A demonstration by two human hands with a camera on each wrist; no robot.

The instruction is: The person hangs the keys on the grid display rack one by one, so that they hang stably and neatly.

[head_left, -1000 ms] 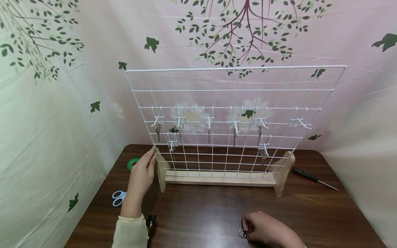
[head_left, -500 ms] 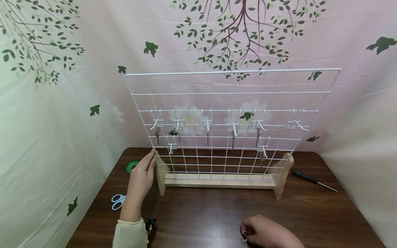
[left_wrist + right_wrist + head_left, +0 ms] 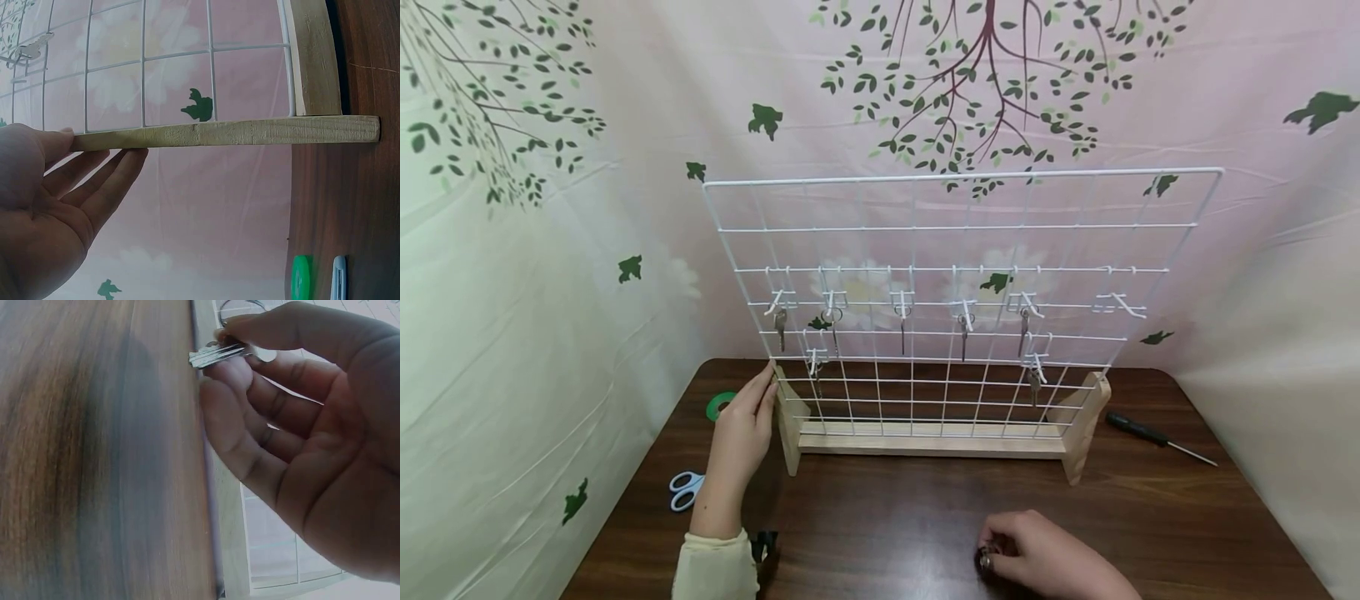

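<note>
Scissors (image 3: 686, 487) with pale blue handles lie near the table's left edge, partly cut off from view by the left forearm, and a green tape roll (image 3: 720, 403) sits farther back on that side. Just right of them the left hand (image 3: 741, 429) rests with straight, relaxed fingers against the left wooden foot (image 3: 791, 421) of the wire grid rack (image 3: 955, 225); in the left wrist view its fingertips (image 3: 128, 159) touch the underside edge of that foot, gripping nothing. The rack stands upright across the far half of the dark wooden table (image 3: 887, 517), its hooks carrying several hanging keys (image 3: 902, 325), while the rightmost hook (image 3: 1123, 302) shows none. Bare tabletop stretches between the rack's base and the near edge, giving free room in front.

At the near edge, right of centre, the right hand (image 3: 1037, 554) pinches a key (image 3: 222, 355) between thumb and curled fingers, close above the table. The key's long axis runs roughly level with the tabletop, blade tip pointing away from the palm; its bow and ring are mostly hidden by the fingers, and from the head camera only a small glint (image 3: 985, 560) shows.

Farther right, a black-handled screwdriver (image 3: 1157, 436) lies beyond the rack's right foot, near the table's right edge.
</note>
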